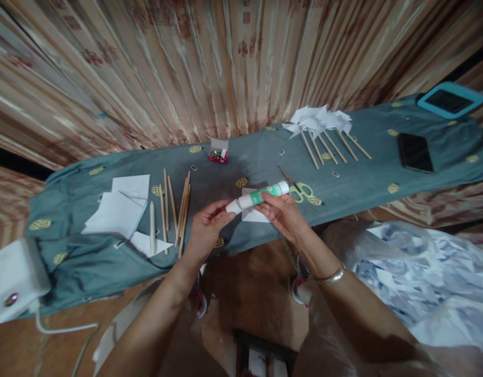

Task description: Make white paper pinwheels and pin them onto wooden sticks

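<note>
Toward the tabletop's (257, 159) left edge lie white papers (115, 215), one white rod (152, 230), three loose sticks (166, 201) and a bunch (184, 209) too overlapped to count. Near the front edge, at mid-length, one glue stick (257, 197) spans the gap between the hands — long axis running left to right, slanting toward the far edge — the left hand's (206, 226) fingers pinching its white end, the right hand's (283, 213) closed around its green barrel. Rightward come one pair of scissors (293, 184), six sticks (327, 147) bearing pinwheels (317, 120), one phone (415, 152) and, by the far right corner, one blue-framed device (450, 100).

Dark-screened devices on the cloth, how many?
2: a blue-framed tablet at the far right, and a black phone-like slab left of it, nearer the person. Both lie right of the right hand. Neither is hidden.
</note>
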Demonstrator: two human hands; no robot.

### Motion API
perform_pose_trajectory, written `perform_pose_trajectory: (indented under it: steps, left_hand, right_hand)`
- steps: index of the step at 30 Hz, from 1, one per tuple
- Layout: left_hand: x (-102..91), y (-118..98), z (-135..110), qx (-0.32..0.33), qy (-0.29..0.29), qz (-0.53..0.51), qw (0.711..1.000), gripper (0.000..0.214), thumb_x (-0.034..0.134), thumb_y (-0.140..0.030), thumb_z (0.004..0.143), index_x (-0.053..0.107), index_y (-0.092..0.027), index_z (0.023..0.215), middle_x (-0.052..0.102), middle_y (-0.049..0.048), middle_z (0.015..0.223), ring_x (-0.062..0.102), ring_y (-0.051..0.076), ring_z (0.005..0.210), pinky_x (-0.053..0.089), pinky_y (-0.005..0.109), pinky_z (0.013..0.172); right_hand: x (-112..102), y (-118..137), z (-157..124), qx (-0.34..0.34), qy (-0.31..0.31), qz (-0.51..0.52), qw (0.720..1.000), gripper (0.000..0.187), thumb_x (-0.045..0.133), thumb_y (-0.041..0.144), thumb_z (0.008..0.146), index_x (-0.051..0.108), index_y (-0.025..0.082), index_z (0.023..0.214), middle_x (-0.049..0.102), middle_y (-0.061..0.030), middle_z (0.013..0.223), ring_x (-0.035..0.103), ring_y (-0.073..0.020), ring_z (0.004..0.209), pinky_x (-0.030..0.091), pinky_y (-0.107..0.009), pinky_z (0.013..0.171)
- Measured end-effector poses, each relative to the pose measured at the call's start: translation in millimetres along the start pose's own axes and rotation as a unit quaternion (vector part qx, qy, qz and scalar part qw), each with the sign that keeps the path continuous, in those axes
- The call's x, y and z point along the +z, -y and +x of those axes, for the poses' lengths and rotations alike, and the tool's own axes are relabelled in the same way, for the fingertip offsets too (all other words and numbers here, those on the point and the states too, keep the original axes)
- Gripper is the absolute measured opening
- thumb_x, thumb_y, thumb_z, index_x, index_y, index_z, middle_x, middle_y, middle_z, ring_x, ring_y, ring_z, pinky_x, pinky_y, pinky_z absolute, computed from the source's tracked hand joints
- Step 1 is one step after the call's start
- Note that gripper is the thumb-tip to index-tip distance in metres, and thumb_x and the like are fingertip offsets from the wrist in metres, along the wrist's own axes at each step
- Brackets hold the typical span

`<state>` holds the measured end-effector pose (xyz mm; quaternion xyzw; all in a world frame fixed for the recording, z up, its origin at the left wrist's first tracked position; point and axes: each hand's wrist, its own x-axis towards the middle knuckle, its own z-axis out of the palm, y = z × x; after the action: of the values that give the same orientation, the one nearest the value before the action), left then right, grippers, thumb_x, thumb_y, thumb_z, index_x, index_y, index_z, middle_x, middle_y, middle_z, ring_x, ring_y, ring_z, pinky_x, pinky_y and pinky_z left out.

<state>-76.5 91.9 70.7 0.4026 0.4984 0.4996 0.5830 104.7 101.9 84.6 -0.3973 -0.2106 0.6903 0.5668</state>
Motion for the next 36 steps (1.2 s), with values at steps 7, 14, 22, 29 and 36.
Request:
perform_pose_trajectory:
  steps: [7,14,22,29,36]
  left_hand:
    - [-0.3,-5,-2,0.014,-0.001,0.016,1.0,0.035,0.085,-0.031,0.058,0.073,-0.018,0.088,0.075,0.0018,0.089,0.068,0.016,0.083,0.054,0.032,0.086]
    - [-1.1,-1,-2,0.045,0.003,0.04,0.998,0.039,0.085,-0.035,0.059,0.071,-0.016,0.091,0.076,0.0051,0.091,0.07,0.018,0.083,0.056,0.033,0.083]
    - [-4.6,-3,-5,0.169,0.007,0.192,0.967,0.029,0.077,-0.031,0.071,0.071,-0.018,0.096,0.072,0.0059,0.098,0.068,0.018,0.086,0.056,0.033,0.086]
    - [-6.5,-6,-4,0.213,0.015,0.248,0.945,0.029,0.074,-0.034,0.075,0.072,-0.019,0.099,0.072,0.0064,0.1,0.069,0.019,0.086,0.056,0.032,0.082]
    - [-3.8,-4,0,0.162,0.004,0.268,0.95,0.036,0.072,-0.041,0.073,0.073,-0.016,0.1,0.074,0.0067,0.095,0.067,0.02,0.081,0.053,0.03,0.076]
  right_hand:
    - [0,-3,-2,-0.005,-0.003,-0.019,1.0,0.031,0.09,0.034,0.052,0.073,0.016,0.071,0.075,-0.0017,0.073,0.07,-0.013,0.068,0.061,-0.025,0.073]
    - [0,-4,-2,-0.008,-0.002,-0.041,0.999,0.035,0.091,0.038,0.05,0.072,0.016,0.069,0.074,-0.0003,0.069,0.069,-0.0112,0.063,0.061,-0.023,0.067]
    - [2,-11,1,0.006,0.009,-0.065,0.998,0.037,0.09,0.043,0.051,0.072,0.015,0.067,0.073,-0.0014,0.066,0.069,-0.0121,0.061,0.06,-0.023,0.064]
    - [8,-17,4,0.012,0.007,-0.064,0.998,0.042,0.09,0.045,0.048,0.071,0.014,0.068,0.072,-0.0018,0.064,0.067,-0.0111,0.057,0.058,-0.021,0.06]
    - [8,-20,2,-0.008,0.061,-0.15,0.987,0.043,0.086,0.051,0.054,0.07,0.017,0.073,0.072,0.0,0.069,0.067,-0.0109,0.061,0.056,-0.022,0.061]
